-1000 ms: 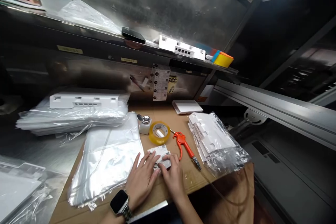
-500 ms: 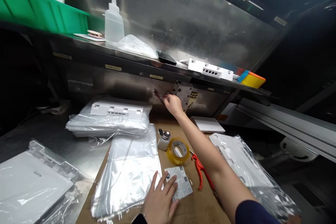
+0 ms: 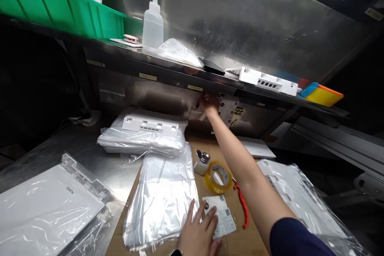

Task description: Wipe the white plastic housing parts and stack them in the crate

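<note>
Left hand point(image 3: 198, 233) spread on label sheet point(image 3: 224, 221); right hand point(image 3: 210, 105) by back panel point(image 3: 168, 98), grip unclear.

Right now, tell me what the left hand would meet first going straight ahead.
Past the white printed paper sheet it partly covers, the left hand would probably meet the translucent yellow tape roll first, though depth is unclear.

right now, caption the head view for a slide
Left hand on the labels, right hand at the back panel below the shelf.
</note>
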`<action>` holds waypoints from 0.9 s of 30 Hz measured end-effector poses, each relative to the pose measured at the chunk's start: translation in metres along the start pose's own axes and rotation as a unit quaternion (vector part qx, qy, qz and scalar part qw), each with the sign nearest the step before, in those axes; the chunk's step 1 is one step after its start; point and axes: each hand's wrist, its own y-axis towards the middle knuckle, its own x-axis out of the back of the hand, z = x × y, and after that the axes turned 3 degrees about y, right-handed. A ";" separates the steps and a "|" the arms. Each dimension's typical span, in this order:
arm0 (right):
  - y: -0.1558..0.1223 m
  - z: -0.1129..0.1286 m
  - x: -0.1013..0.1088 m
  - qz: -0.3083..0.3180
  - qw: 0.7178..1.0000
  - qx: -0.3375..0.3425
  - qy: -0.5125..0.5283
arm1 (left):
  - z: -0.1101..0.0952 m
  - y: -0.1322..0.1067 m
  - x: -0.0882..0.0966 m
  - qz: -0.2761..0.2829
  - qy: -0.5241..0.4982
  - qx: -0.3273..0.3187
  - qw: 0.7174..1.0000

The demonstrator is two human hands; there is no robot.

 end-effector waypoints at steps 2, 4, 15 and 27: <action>-0.010 0.002 0.033 -0.052 0.997 -0.005 0.052 | -0.001 0.002 0.016 0.035 -0.030 0.014 0.999; -0.039 0.003 0.072 -0.093 0.987 0.002 0.134 | -0.002 0.003 0.025 0.057 -0.055 0.027 0.997; -0.341 -0.049 0.214 -0.105 0.765 -0.319 0.549 | -0.001 -0.005 0.019 0.030 -0.016 -0.005 0.999; -0.389 -0.065 0.260 -0.188 0.761 -0.381 0.490 | -0.002 -0.001 0.027 0.111 -0.077 0.037 0.990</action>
